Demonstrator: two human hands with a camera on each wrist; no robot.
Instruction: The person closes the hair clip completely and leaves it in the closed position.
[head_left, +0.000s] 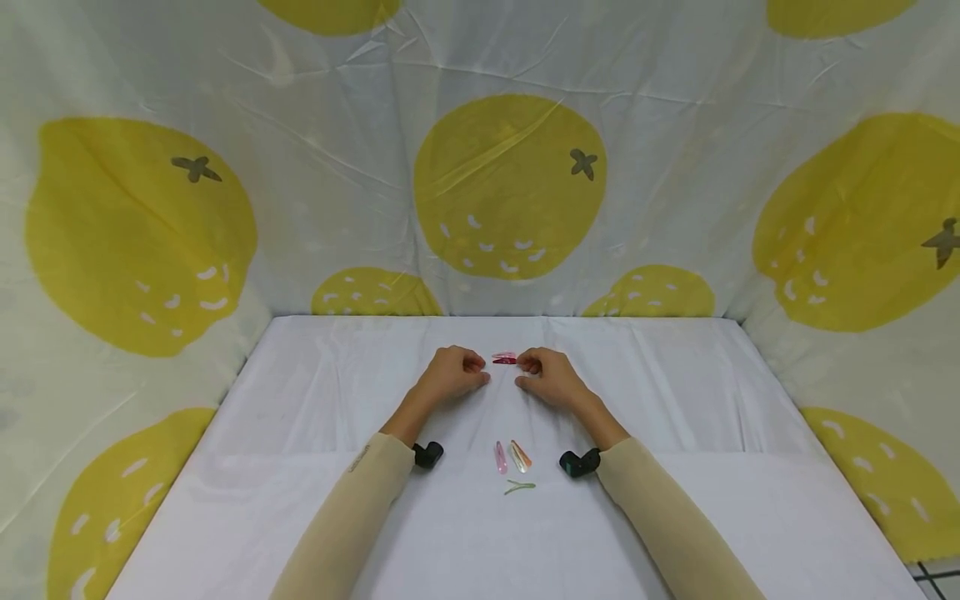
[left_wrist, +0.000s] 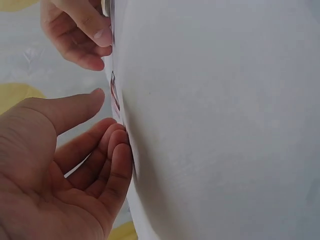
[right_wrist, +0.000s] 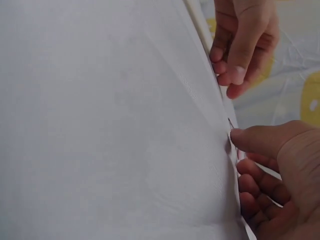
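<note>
Lemon-print fabric [head_left: 315, 192] hangs on three sides of a table spread with a wrinkled white cloth [head_left: 780, 500], where a person in beige sleeves [head_left: 337, 517] works bare-handed over a small set of snap hair clips. Toward the far side, a dark red hair clip [head_left: 504, 362] lies crosswise between the two hands, with a pale pink hair clip [head_left: 505, 354] just behind it. The left hand [head_left: 452, 372] is held off the red clip's left end, its fingers loosely bent and side by side, the thumb standing well apart from them and nothing in its grasp. At the other end, the right hand [head_left: 555, 379] reaches in with bent fingers and a narrow gap to the thumb; its fingertips are right beside the red clip's tip, though whether they touch it cannot be told. Seen from the left wrist, the red clip shows edge-on between the hands; from the right wrist, the thumb hides much of it. Nearer the person, between the forearms, lie a pink clip [head_left: 501, 457], a whitish clip [head_left: 519, 457] and an orange clip [head_left: 524, 452] close together, the last two overlapping, with a green clip [head_left: 519, 486] spread in a V below them. Black devices [head_left: 428, 454] sit at both wrists.
</note>
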